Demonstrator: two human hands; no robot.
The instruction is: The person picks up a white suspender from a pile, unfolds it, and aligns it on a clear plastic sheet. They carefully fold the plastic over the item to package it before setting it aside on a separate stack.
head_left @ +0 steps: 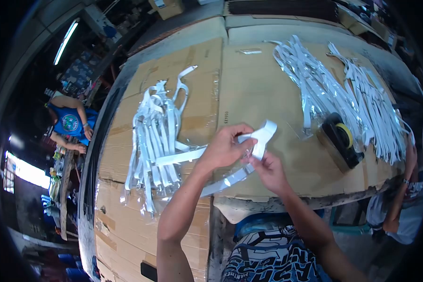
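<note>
I'm on one view only, the head camera, riding on the person's head and tipped forward and down. It sits close over the table [249,94], with both forearms rising from the bottom edge toward the middle. The fisheye lens bends the table's edges and takes in the workshop far out on both sides.
</note>
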